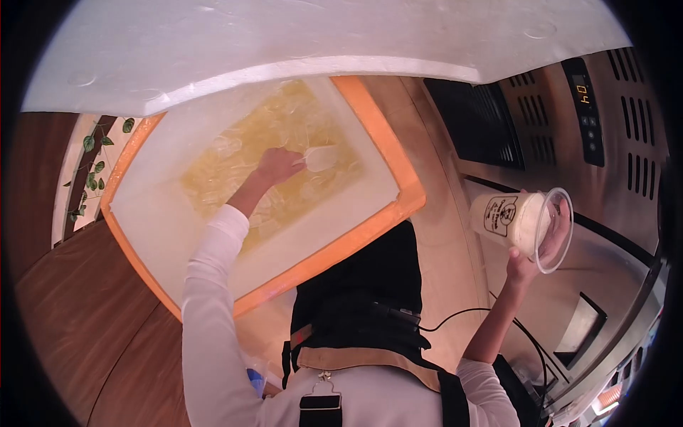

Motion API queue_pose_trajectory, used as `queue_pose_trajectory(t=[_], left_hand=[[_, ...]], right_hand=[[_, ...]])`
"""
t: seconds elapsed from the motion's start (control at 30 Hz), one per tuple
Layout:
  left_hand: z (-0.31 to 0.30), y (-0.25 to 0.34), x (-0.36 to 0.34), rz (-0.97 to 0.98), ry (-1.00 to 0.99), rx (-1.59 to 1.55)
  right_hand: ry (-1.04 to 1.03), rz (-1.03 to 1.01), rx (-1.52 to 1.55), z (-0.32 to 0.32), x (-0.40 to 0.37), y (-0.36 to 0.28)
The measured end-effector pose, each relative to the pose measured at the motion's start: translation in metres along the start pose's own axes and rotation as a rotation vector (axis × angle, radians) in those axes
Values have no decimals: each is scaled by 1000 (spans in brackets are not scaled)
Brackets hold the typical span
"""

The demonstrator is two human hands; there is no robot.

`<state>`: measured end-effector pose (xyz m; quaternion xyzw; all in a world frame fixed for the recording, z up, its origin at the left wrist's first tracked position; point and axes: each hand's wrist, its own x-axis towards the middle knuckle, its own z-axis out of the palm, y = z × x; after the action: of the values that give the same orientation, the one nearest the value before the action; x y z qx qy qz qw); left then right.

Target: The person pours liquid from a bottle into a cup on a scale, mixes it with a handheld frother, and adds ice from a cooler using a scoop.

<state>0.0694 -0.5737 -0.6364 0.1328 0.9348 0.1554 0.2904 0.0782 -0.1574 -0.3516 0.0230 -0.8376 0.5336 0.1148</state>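
My left hand [280,166] reaches down into a white foam box [153,192] edged with orange tape. Its fingers are closed around the handle of a pale, translucent scoop [322,158]. Around the scoop lie clear pieces that look like ice [267,210], over a yellowish bottom. Off to the right, my right hand [523,266] grips a clear plastic cup [498,215] with a black printed logo. The cup is tilted, its wide rim turned toward the right, and something creamy white shows inside. Part of that hand is hidden behind the cup.
Across the top spans a large white foam lid [320,35]. On the right stands a steel appliance [541,128] with vents and a lit display [583,92]. A black cable [469,310] runs near my apron. Dark wood panels [78,313] and a leafy vine [91,174] are at left.
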Motion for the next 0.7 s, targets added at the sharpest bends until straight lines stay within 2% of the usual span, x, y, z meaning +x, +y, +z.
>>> queue_pose_trajectory(t=[0.13,0.23,0.33,0.47,0.7], left_hand=[[25,3,14,79,-77,-219],[42,5,2,-116,-55,-429],[51,5,-16,-149,-13,-726],[32,15,-40,-191,-7,-852],[21,15,-77,-134,91,-1039]], right_hand=[[6,-22,72,-1,-7,8],[18,-9,94,-4,-18,13],[-65,-41,145,-8,-28,9],[-170,-86,203,-9,-33,-4],[-123,-63,174,-20,-55,-16]])
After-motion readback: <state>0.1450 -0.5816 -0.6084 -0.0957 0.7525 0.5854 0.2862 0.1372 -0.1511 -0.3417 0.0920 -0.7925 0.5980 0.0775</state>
